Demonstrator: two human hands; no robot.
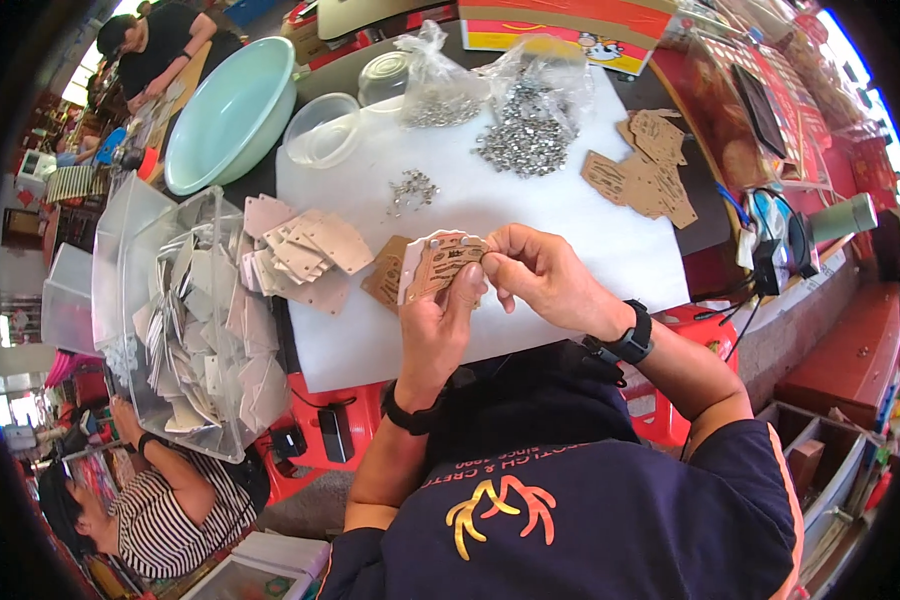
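My left hand [438,328] grips a brown printed cardboard piece [442,266] with a white-edged card against it, thumb across the front. At the card's right corner, my right hand [532,268] pinches with thumb and forefinger; whatever is between those fingertips is too small to make out. Another brown card [383,274] lies on the white sheet just left of the left hand. Beyond the hands is a small scatter of shiny metal bits [411,190]. Farther back a larger heap of metal bits [526,140] spills from a clear plastic bag [560,70].
White cards [305,245] are piled at the left, beside a clear plastic bin [228,410] full of more. A pale green basin [232,115] and clear tubs [322,132] stand behind. Brown cards [650,170] lie far right, near cables [770,250]. Two other people sit at the left.
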